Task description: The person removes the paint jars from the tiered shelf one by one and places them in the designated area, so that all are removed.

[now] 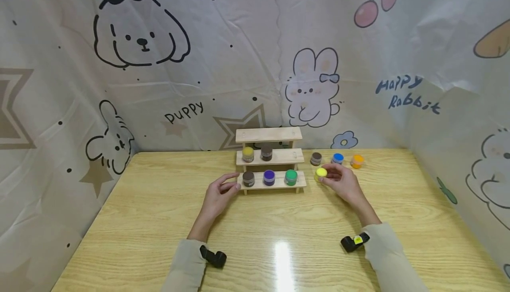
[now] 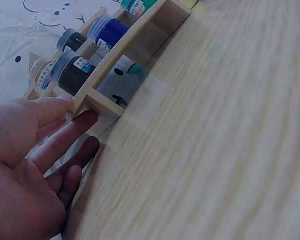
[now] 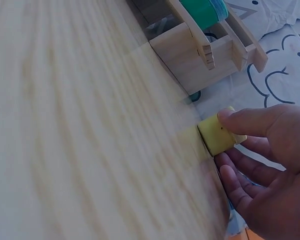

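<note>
A three-step wooden rack [image 1: 275,186] stands on the table with small paint pots on it. The lowest step holds a dark pot [image 1: 249,178], a purple-blue pot [image 1: 269,177] and a green pot [image 1: 291,177]. On the middle step are a dull yellow pot [image 1: 248,154] and a dark brown pot [image 1: 266,153]. My left hand [image 1: 218,196] grips the left end of the lowest step, thumb and fingertips at its corner [image 2: 80,102]. To the rack's right, my right hand [image 1: 343,183] pinches a bright yellow paint pot [image 3: 217,135] between thumb and fingers, close over the tabletop.
Behind the right hand stand a dark pot [image 1: 316,159], a blue pot [image 1: 338,158] and an orange pot [image 1: 357,161]. A printed cloth [image 1: 239,61] hangs behind the wooden table [image 1: 167,212] and along its sides. Each sleeve's cuff carries a black wrist camera [image 1: 213,256].
</note>
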`<state>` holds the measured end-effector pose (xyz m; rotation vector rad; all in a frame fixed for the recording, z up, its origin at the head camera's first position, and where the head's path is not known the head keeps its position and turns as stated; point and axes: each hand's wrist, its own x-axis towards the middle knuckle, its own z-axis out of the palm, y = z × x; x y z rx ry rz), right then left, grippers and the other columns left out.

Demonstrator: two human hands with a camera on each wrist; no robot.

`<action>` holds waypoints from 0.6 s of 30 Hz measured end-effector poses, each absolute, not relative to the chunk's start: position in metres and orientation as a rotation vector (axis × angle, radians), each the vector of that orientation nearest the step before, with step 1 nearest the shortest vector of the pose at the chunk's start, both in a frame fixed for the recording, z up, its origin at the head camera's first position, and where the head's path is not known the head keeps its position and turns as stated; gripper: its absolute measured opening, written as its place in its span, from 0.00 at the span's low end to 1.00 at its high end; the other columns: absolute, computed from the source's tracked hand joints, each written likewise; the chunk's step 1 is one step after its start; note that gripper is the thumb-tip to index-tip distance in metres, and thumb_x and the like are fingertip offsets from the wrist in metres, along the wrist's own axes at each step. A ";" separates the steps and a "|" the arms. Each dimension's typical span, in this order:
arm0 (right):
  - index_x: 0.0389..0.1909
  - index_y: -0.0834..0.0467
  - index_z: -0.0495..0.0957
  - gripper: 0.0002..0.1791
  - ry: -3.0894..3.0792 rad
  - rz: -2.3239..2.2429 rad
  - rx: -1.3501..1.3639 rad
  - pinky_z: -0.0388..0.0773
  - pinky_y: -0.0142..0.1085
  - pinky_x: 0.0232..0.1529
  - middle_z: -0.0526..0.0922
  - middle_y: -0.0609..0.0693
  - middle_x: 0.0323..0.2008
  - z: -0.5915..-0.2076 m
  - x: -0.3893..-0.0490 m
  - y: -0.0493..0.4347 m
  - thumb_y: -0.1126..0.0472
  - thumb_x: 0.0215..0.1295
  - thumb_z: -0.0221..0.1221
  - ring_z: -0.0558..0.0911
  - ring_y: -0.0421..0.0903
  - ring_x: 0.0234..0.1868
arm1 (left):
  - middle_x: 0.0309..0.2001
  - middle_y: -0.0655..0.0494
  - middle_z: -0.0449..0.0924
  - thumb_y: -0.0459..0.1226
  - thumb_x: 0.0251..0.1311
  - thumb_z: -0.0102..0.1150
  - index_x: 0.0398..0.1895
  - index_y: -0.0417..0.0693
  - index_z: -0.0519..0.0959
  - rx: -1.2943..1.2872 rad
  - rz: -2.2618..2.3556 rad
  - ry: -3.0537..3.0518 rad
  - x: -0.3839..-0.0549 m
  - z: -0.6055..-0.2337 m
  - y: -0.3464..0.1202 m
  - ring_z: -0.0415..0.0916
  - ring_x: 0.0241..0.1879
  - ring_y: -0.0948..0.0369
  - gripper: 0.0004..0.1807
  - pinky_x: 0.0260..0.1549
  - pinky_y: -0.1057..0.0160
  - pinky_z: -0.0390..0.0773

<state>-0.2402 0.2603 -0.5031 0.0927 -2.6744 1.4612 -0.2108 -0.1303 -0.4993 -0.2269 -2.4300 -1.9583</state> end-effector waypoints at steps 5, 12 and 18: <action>0.60 0.67 0.77 0.24 -2.668 1.484 0.097 0.75 0.24 0.46 0.82 0.65 0.55 -0.504 -0.241 0.262 0.64 0.66 0.69 0.82 0.58 0.52 | 0.49 0.39 0.87 0.32 0.70 0.63 0.65 0.40 0.79 -0.247 -1.939 -2.421 -0.215 -0.509 -0.133 0.85 0.50 0.47 0.21 0.44 0.70 0.77; 0.63 0.67 0.75 0.26 -2.683 1.471 0.120 0.77 0.32 0.52 0.80 0.64 0.57 -0.498 -0.237 0.264 0.62 0.67 0.69 0.81 0.58 0.55 | 0.48 0.42 0.87 0.32 0.70 0.64 0.64 0.42 0.80 -0.251 -1.960 -2.417 -0.215 -0.510 -0.134 0.86 0.49 0.53 0.20 0.43 0.69 0.77; 0.64 0.65 0.74 0.27 -2.639 1.445 0.125 0.78 0.41 0.56 0.81 0.62 0.57 -0.484 -0.235 0.263 0.59 0.69 0.68 0.80 0.58 0.57 | 0.48 0.44 0.88 0.33 0.70 0.64 0.64 0.45 0.80 -0.231 -1.959 -2.434 -0.215 -0.509 -0.135 0.85 0.49 0.53 0.20 0.45 0.69 0.77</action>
